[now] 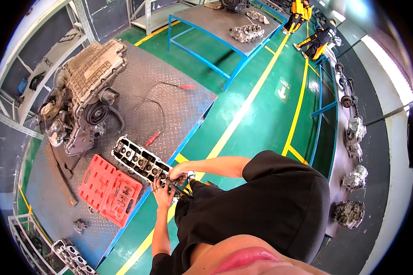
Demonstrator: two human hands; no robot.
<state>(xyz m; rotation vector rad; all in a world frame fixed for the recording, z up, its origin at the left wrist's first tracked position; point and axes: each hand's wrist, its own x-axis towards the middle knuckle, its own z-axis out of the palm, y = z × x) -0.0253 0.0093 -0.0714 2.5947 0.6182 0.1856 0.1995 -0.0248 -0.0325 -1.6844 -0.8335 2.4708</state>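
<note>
A long metal cylinder head with a row of round bores lies at the bench's edge, beside me. At its near end, my left hand rests with its fingers stretched out against the metal. My right hand is closed just beyond it, over the same end; what its fingers grip is hidden. A dark, rod-like tool sticks out beside both hands toward my body, and I cannot tell which hand bears on it. Left of the cylinder head lies an opened red tool case with small metal pieces in one half.
A large engine stands on the patterned metal bench top. A thin cable with red handles curls beyond the cylinder head. A second blue-framed table holds engine parts. Two people are far off at the right.
</note>
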